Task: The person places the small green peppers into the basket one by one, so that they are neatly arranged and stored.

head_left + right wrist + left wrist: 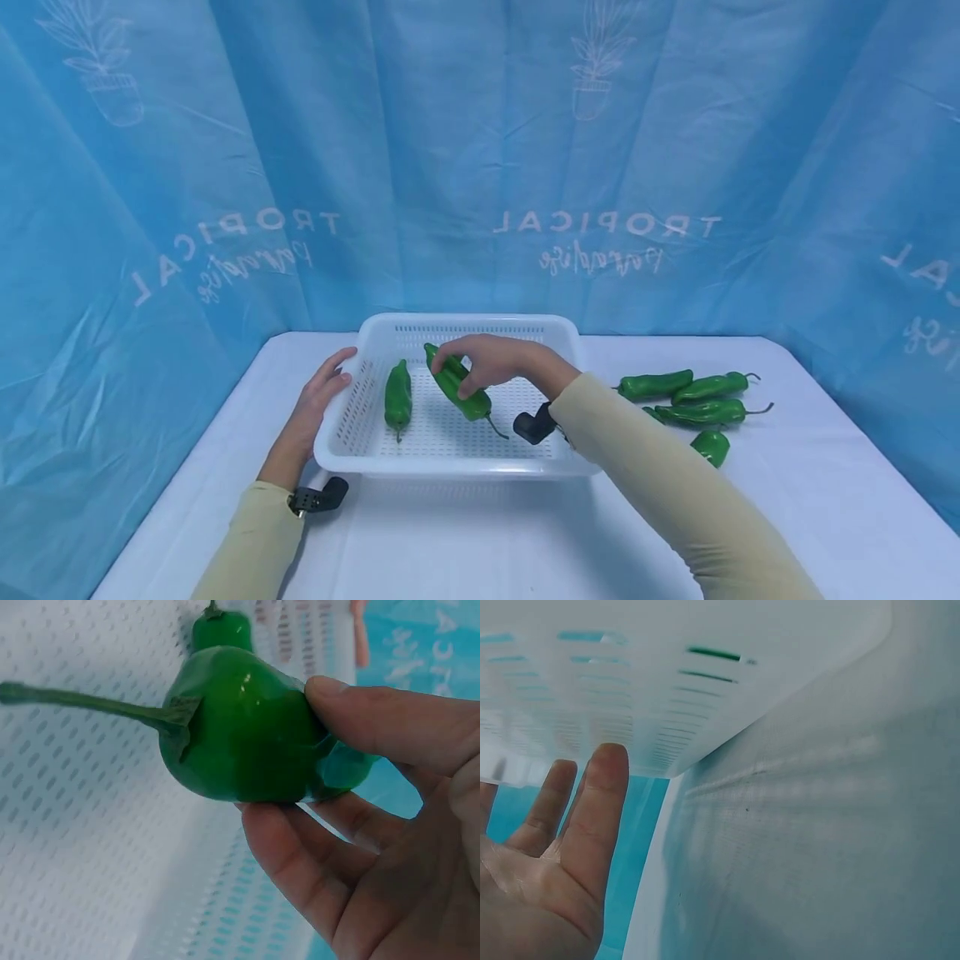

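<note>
A white perforated plastic basket sits on the table in the head view. Inside it, my right hand pinches a long green pepper between thumb and fingers, its stem pointing down toward the near right. In the right wrist view that glossy pepper shows large, thumb on one side and fingers beneath. Another green pepper lies lengthwise at the basket's left. My left hand is at the basket's left wall; the left wrist view shows its fingers extended against the slotted side.
Several green peppers lie right of the basket on the white-covered table, including a long one and a nearer one partly behind my right sleeve. A blue printed curtain stands behind and at both sides.
</note>
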A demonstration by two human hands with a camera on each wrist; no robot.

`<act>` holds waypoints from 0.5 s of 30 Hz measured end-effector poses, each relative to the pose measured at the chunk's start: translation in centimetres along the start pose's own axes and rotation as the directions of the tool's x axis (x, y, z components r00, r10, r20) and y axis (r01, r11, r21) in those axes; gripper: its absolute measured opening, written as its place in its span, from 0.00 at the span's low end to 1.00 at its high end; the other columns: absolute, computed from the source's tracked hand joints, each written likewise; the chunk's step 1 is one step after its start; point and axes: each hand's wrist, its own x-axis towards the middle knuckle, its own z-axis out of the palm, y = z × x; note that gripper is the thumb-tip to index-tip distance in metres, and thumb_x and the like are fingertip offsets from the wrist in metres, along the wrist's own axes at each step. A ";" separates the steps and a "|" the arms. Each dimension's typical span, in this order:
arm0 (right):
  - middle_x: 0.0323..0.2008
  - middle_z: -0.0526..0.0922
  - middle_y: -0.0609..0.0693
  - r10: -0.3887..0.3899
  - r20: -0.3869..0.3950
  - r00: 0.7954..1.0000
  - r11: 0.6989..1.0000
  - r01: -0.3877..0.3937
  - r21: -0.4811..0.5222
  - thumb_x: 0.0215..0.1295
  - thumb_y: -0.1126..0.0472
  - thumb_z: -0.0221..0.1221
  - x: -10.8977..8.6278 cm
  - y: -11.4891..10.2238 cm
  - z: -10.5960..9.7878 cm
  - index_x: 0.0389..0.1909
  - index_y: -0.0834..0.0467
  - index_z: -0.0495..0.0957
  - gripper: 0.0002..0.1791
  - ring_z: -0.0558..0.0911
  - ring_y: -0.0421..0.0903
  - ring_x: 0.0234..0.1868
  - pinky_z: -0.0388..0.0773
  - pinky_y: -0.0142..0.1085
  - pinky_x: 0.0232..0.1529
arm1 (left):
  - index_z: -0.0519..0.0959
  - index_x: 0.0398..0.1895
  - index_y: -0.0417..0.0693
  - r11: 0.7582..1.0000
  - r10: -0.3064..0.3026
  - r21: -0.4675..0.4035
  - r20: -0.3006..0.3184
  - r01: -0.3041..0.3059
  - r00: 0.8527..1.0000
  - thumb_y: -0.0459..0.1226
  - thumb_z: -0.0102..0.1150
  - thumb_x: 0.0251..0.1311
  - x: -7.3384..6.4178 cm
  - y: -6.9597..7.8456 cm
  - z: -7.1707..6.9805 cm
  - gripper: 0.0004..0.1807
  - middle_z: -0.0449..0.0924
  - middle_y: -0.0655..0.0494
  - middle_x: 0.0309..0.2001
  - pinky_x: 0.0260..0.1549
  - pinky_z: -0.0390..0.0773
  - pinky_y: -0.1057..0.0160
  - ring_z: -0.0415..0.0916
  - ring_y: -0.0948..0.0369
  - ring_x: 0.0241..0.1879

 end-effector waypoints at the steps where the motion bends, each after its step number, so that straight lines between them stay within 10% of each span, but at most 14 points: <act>1: 0.61 0.73 0.51 0.021 0.007 1.000 0.999 -0.022 0.026 0.64 0.67 0.63 0.2 0.3 0.0 0.61 0.48 0.75 0.25 0.74 0.48 0.59 0.81 0.44 0.54 | 0.49 0.78 0.65 1.000 0.005 0.005 -0.002 -0.005 1.000 0.53 0.36 0.75 0.0 0.0 0.0 0.30 0.58 0.47 0.75 0.52 0.83 0.57 0.72 0.49 0.63; 15: 0.65 0.70 0.53 0.119 0.033 0.992 0.973 -0.124 0.195 0.64 0.70 0.62 2.8 2.1 0.7 0.60 0.48 0.76 0.25 0.74 0.51 0.63 0.84 0.42 0.50 | 0.49 0.78 0.64 1.000 0.018 -0.016 -0.019 -0.018 1.000 0.53 0.33 0.76 0.0 -0.1 0.4 0.30 0.58 0.48 0.74 0.48 0.82 0.66 0.75 0.65 0.54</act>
